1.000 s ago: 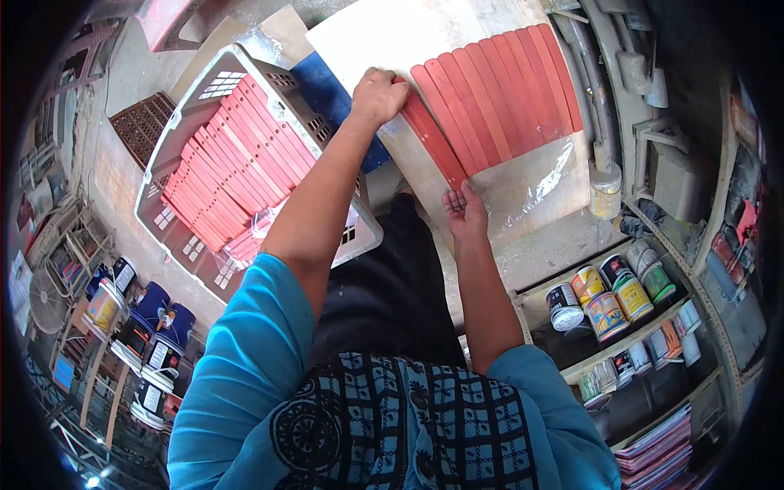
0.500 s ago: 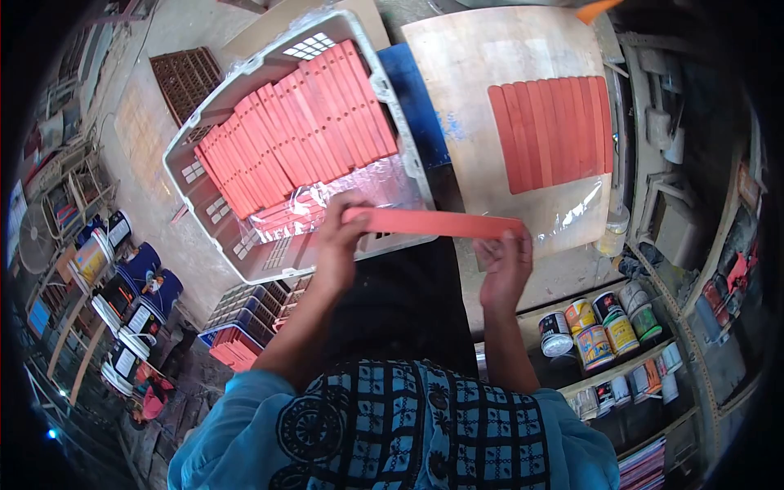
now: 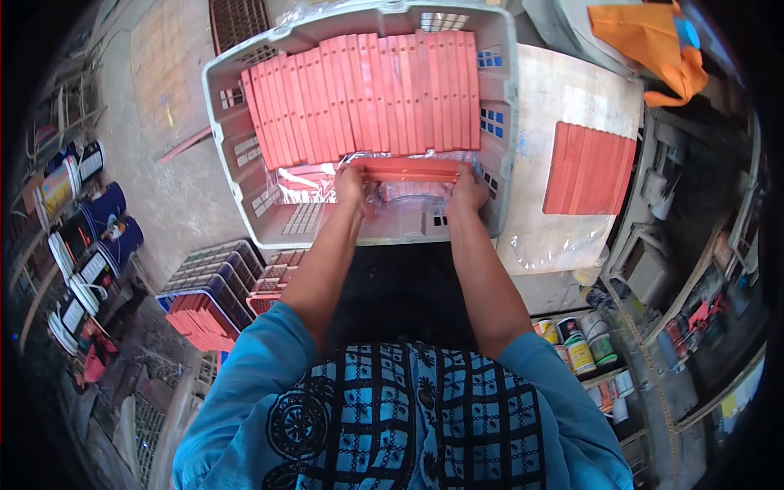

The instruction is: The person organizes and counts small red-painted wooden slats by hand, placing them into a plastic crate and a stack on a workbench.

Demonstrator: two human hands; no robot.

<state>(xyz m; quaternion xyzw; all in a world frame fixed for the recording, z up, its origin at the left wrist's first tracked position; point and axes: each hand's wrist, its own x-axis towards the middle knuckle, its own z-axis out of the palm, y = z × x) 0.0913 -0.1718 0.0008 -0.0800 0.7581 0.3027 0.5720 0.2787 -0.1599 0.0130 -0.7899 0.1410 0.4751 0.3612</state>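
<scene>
A red-painted slat [image 3: 407,170] lies crosswise between my two hands, low inside the grey plastic crate [image 3: 224,151]. My left hand [image 3: 351,189] is closed on its left end. Around the right end the fingers of my right hand [image 3: 468,193] are closed. Just beyond the held piece, a long row of red slats [image 3: 359,98] with small dark holes stands packed side by side. Clear plastic film [image 3: 314,181] and more red pieces show below the hands in the crate.
On a pale board [image 3: 563,241] to the right lies a group of red slats [image 3: 590,169]. An orange cloth [image 3: 649,45] hangs at the upper right. Stacked crates [image 3: 216,286] with red pieces stand at the lower left. Paint cans [image 3: 576,343] sit on a shelf at the right.
The red slat has gone from over the gap between crate and board into the crate, with both hands still on it. My view has shifted so the crate is more central.
</scene>
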